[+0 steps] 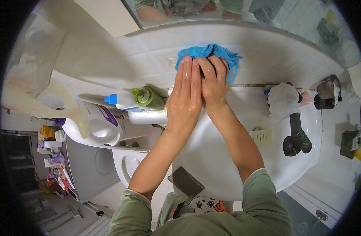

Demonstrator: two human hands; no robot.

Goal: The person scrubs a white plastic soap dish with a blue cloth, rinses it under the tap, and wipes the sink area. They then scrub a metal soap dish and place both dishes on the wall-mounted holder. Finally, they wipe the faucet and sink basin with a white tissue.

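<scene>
Against the tiled wall under the mirror is a crumpled blue cloth point(208, 51), with a loop hanging at its right side. My right hand point(215, 81) is bent around the cloth, its fingers curled over it. A dark thing shows between those fingers; too little of it is visible to name. My left hand point(185, 91) lies alongside, its wet fingers straight and their tips on the cloth. Its palm and thumb are hidden, so its grip is unclear. Both forearms reach over a white washbasin point(210, 165).
Left of my hands stand a green pump bottle point(151, 98), a blue-capped white bottle point(121, 101) and a large white jug point(93, 125). A brown rectangular block point(186, 181) rests on the basin's front rim. A black faucet point(297, 135) and a slotted soap dish point(260, 137) are at right.
</scene>
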